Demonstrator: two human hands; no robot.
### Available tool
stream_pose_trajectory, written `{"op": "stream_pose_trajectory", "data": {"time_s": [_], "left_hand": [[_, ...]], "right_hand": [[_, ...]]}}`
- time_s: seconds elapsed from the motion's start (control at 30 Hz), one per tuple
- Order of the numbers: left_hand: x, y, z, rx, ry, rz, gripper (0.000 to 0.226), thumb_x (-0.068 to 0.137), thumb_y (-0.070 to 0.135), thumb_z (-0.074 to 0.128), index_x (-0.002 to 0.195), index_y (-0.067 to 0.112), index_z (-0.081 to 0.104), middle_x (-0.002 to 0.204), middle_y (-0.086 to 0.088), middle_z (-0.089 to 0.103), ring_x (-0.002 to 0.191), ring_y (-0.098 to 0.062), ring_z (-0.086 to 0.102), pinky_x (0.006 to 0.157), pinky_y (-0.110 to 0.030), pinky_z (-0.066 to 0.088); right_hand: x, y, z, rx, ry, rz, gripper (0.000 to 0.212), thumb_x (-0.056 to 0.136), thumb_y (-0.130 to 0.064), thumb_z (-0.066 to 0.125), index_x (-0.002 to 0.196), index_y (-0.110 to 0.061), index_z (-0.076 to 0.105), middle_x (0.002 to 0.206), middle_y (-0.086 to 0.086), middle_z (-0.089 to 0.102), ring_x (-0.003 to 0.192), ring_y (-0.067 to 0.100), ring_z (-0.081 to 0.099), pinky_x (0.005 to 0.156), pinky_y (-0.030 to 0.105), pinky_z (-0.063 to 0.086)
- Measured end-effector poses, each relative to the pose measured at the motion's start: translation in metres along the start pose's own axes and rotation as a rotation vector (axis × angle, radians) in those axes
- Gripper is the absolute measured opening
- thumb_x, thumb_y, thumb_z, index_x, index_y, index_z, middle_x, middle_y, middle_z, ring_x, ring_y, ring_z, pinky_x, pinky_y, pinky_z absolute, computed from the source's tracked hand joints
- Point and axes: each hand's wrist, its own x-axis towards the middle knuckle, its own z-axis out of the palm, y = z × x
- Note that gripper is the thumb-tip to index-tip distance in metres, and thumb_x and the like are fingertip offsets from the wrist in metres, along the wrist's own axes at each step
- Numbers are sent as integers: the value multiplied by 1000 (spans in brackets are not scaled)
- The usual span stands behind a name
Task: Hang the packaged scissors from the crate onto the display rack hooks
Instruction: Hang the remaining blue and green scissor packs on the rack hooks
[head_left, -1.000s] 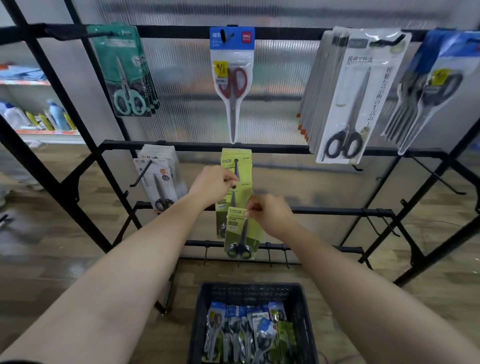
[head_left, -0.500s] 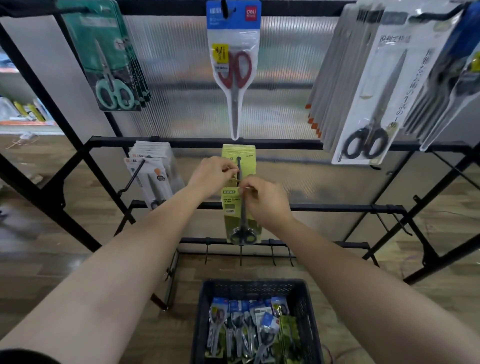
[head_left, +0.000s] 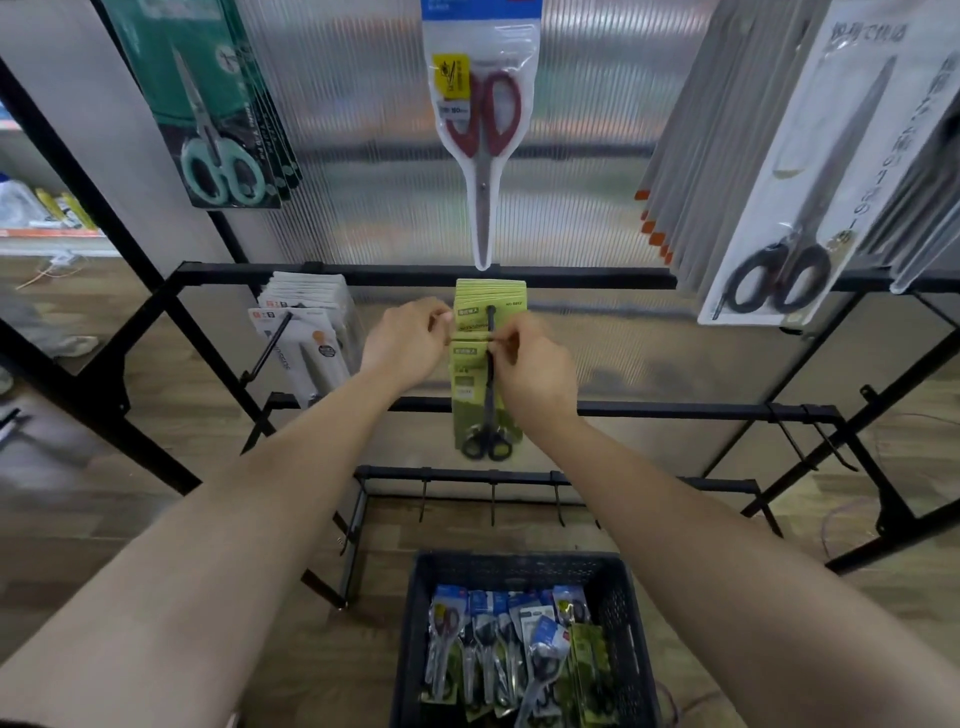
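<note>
A green-carded pack of black-handled scissors (head_left: 484, 410) hangs in front of a stack of matching green packs (head_left: 491, 299) on the middle hook (head_left: 490, 332) of the black display rack (head_left: 363, 275). My left hand (head_left: 408, 340) pinches the top left edge of the front pack. My right hand (head_left: 530, 364) pinches its top right edge, right at the hook. Below, a dark plastic crate (head_left: 519, 571) on the floor holds several blue and green scissor packs (head_left: 511, 644).
Teal packs (head_left: 218, 124), a red-handled pair (head_left: 480, 119) and white packs (head_left: 779, 171) hang from the top bar. Grey-white packs (head_left: 306, 332) hang left of my hands. Bare hooks (head_left: 493, 501) line the lowest bar; more stick out at right (head_left: 826, 441). The floor is wood.
Both hands have lifted the green pack from below the stack up to the hook. The camera has moved closer to the rack.
</note>
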Motion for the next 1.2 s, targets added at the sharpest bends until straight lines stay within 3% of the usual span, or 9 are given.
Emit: {"op": "stream_pose_trajectory", "data": {"time_s": [0.1, 0.23, 0.33, 0.43, 0.53, 0.8, 0.93, 1.07, 1.2], "left_hand": [[-4, -14, 2, 41, 3, -112, 24, 100, 32, 37, 106, 17, 56, 90, -5, 65, 82, -21, 62, 74, -38, 51], [-12, -28, 14, 56, -148, -118, 23, 99, 31, 40, 100, 17, 58, 87, -6, 65, 79, -20, 62, 75, -39, 53], [-18, -35, 25, -18, -299, -106, 20, 98, 28, 43, 109, 20, 57, 90, -1, 65, 82, -14, 63, 82, -39, 54], [-25, -38, 36, -20, -362, -102, 30, 98, 24, 42, 126, 21, 53, 102, -3, 66, 85, -13, 62, 78, -32, 52], [-36, -37, 52, 41, -420, -114, 46, 98, 24, 43, 143, 26, 34, 118, -8, 61, 93, -18, 58, 75, -28, 46], [-97, -59, 139, 110, -568, -135, 86, 97, 26, 47, 141, 41, -26, 139, -19, 46, 104, -32, 60, 89, -43, 51], [-131, -78, 202, 234, -705, -166, 83, 98, 29, 47, 146, 29, -21, 158, -12, 10, 129, -35, 42, 100, -40, 40], [-162, -105, 275, 261, -745, -122, 80, 97, 29, 48, 150, 20, -11, 159, -8, 4, 146, -26, 9, 118, -37, 16], [-193, -135, 351, 336, -788, -69, 80, 97, 33, 47, 150, 17, -10, 159, -7, 0, 147, -24, 0, 120, -37, 6]], "right_hand": [[13, 0, 10, -114, 186, 185, 22, 88, -31, 62, 100, -16, 51, 108, 2, 49, 101, 18, 47, 76, 27, 41], [22, 10, 29, 92, 93, 284, 10, 92, -29, 56, 88, -20, 54, 87, -5, 57, 86, 15, 59, 62, 22, 40], [20, 19, 45, 301, 30, 211, 10, 92, -20, 57, 101, -18, 61, 98, -4, 64, 95, 12, 62, 81, 30, 53], [9, 29, 55, 484, -96, 105, 31, 93, -13, 53, 124, -19, 54, 121, -3, 58, 113, 12, 55, 96, 35, 49], [-9, 43, 63, 340, -191, 95, 61, 91, -12, 53, 146, -24, 29, 141, 1, 42, 128, 17, 44, 104, 39, 43], [-87, 132, 70, -18, -357, 136, 56, 95, -14, 48, 146, -15, 25, 149, 4, 32, 115, 27, 53, 88, 36, 46], [-127, 189, 87, -140, -473, 143, 55, 94, -17, 47, 145, -15, 26, 150, 6, 32, 120, 30, 50, 91, 39, 46], [-164, 260, 115, -234, -560, 140, 57, 95, -15, 46, 147, -10, 22, 154, 11, 23, 136, 31, 31, 104, 37, 35], [-200, 332, 152, -316, -655, 131, 61, 98, -16, 44, 150, -9, 13, 158, 8, 11, 146, 23, 10, 117, 32, 14]]}}
